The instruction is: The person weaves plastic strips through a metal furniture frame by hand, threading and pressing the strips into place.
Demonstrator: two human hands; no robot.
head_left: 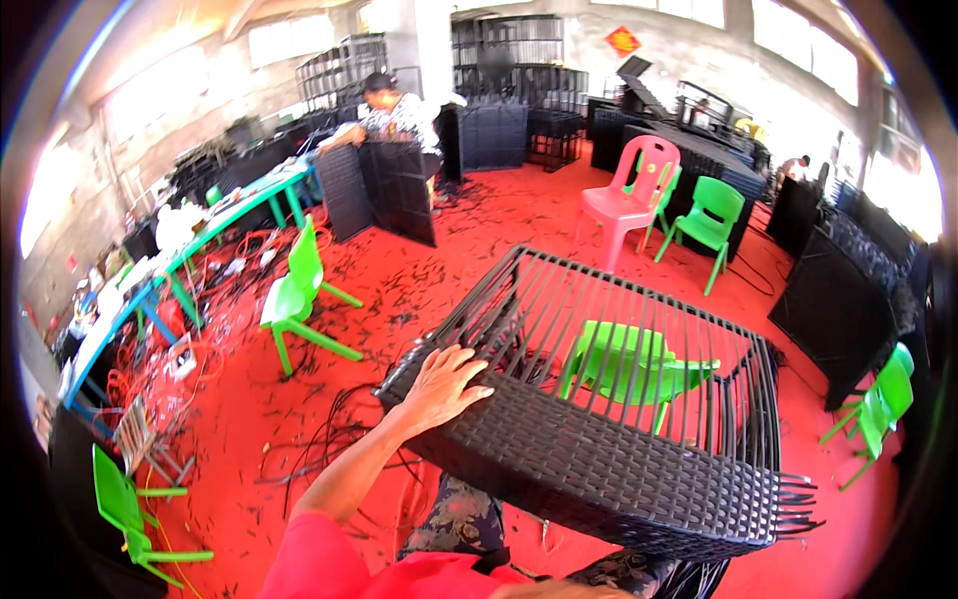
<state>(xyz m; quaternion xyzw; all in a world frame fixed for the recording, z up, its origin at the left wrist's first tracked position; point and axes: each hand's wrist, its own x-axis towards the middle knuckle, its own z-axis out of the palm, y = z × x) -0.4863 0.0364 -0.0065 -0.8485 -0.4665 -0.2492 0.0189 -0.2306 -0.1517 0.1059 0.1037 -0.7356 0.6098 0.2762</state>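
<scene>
In front of me stands a black frame (599,464) of synthetic wicker, tilted. Its near side is closely woven, while long bare strands run across its top with gaps between them. My left hand (442,389) lies on the near left corner, fingers stretched over the woven edge and thumb apart. Loose strand ends (798,504) stick out at the right end of the weave. A strip of my right forearm (564,591) shows at the lower edge; the hand itself is out of sight. Through the strands I see a green plastic chair (619,359).
More green chairs (299,290) and a pink chair (639,190) stand around on the red floor (399,290), which is littered with black scraps. At left runs a long blue-green table (235,212). A person (394,115) handles dark woven panels (394,190). Black panels (838,309) lean at right.
</scene>
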